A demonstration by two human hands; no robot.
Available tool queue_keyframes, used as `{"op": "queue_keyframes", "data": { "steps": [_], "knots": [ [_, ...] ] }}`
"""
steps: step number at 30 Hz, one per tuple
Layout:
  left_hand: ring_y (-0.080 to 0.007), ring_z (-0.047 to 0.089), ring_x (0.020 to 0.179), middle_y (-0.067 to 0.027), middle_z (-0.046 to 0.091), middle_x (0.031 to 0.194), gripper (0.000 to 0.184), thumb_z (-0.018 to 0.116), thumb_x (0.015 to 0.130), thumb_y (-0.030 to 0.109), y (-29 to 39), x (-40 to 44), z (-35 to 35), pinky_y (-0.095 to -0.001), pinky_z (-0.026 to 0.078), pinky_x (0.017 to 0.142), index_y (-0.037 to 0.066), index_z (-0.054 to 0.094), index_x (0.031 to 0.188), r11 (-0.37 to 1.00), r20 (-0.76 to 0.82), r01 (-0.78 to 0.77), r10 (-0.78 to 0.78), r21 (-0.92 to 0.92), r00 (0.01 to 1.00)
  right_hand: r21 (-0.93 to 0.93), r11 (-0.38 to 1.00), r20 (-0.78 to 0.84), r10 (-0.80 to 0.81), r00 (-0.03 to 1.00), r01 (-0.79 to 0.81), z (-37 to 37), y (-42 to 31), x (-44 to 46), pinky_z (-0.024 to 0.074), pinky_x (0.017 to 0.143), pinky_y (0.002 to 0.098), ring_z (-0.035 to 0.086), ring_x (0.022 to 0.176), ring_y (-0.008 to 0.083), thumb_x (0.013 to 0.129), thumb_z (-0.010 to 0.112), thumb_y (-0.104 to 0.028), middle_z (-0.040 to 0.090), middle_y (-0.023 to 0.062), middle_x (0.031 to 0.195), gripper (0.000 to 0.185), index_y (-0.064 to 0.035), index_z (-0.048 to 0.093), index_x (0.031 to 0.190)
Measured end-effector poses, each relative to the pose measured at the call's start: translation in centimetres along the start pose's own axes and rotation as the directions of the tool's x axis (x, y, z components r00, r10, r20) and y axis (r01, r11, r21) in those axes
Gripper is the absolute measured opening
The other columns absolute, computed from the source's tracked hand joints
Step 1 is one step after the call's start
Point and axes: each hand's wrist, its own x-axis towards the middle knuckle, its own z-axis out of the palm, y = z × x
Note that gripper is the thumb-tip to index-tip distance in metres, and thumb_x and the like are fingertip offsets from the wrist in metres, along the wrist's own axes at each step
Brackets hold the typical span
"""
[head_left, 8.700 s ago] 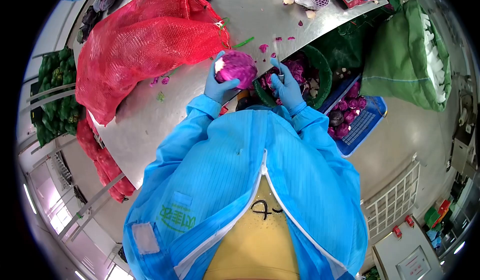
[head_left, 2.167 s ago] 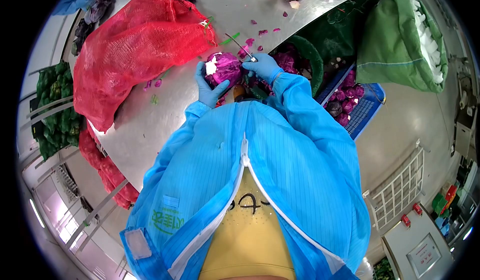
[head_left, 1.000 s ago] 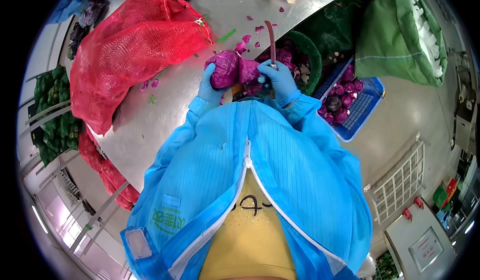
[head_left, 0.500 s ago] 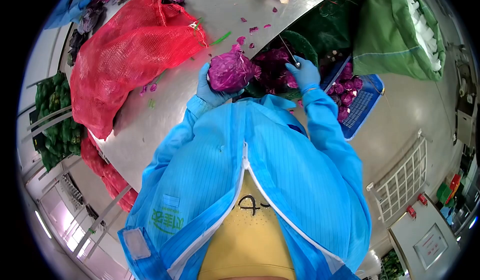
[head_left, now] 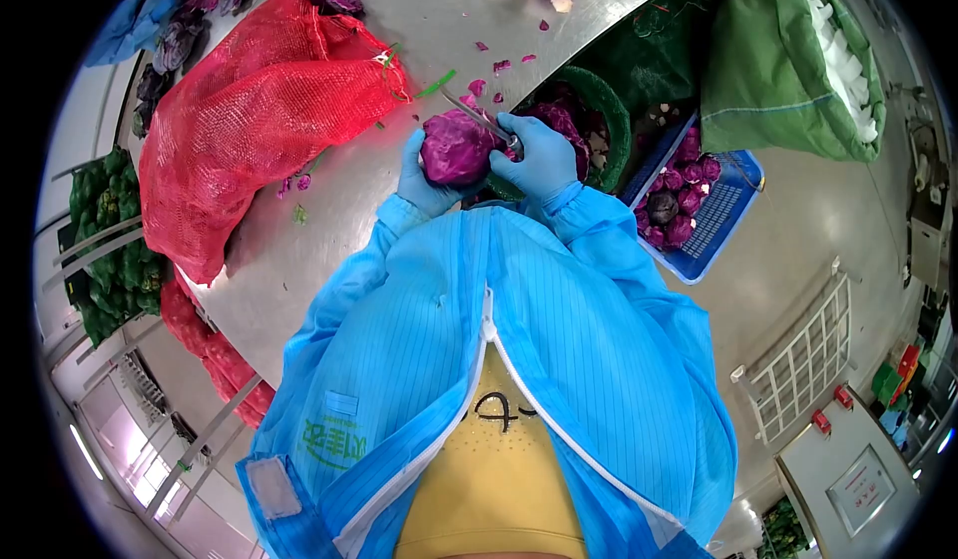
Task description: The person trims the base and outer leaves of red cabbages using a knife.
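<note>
A round red cabbage rests in my gloved left hand, whose fingers cup it from the left and below. My right hand, also in a blue glove, grips a knife by its handle. The blade crosses over the top right of the cabbage, pointing up and left; whether it cuts in cannot be made out. Just beyond my right hand is a green round bin with purple leaves in it, partly hidden by the hand.
A red mesh sack lies on the steel table to the left, near leaf scraps. At right, a blue crate holds several cabbages, below a green sack. A white rack stands on the floor.
My right hand has come left from over the bin to the cabbage, bringing the knife blade onto it. The cabbage has turned in my left hand, and its loose outer leaf no longer shows.
</note>
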Motion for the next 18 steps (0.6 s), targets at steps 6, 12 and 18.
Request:
{"op": "queue_keyframes", "data": {
  "steps": [6, 12, 18],
  "knots": [
    [-0.0321, 0.049, 0.121, -0.0138, 0.048, 0.133, 0.076, 0.057, 0.080, 0.057, -0.2, 0.6, -1.2, -0.0539, 0.039, 0.101, 0.012, 0.037, 0.138, 0.965, 0.019, -0.139, 0.138, 0.223, 0.990, -0.077, 0.995, 0.003, 0.062, 0.998, -0.062, 0.9, -0.1, 0.1, 0.0529, 0.072, 0.0373, 0.065, 0.083, 0.0267, 0.070, 0.067, -0.029, 0.066, 0.0088, 0.093, 0.045, -0.0093, 0.061, 0.111],
    [-0.0305, 0.052, 0.117, -0.0138, 0.051, 0.130, 0.074, 0.063, 0.079, 0.050, -0.6, 0.8, -1.4, -0.0488, 0.043, 0.099, 0.009, 0.038, 0.137, 0.923, 0.034, -0.223, 0.224, 0.312, 0.974, -0.038, 0.989, -0.055, 0.139, 0.989, -0.141, 2.4, 2.0, 0.5, 0.0524, 0.068, 0.0352, 0.066, 0.078, 0.0253, 0.074, 0.066, -0.021, 0.067, 0.0089, 0.084, 0.029, -0.0085, 0.066, 0.100],
    [-0.0275, 0.055, 0.113, -0.0146, 0.053, 0.126, 0.075, 0.073, 0.075, 0.032, 0.5, 2.1, -3.4, -0.0441, 0.045, 0.098, 0.004, 0.038, 0.134, 0.805, 0.120, -0.392, 0.381, 0.446, 0.917, 0.656, 0.682, 0.108, 0.339, 0.935, -0.323, 2.1, 2.7, 1.0, 0.0488, 0.071, 0.0246, 0.060, 0.080, 0.0095, 0.081, 0.071, -0.022, 0.068, 0.0036, 0.093, 0.030, -0.0057, 0.067, 0.106]
  ]
}}
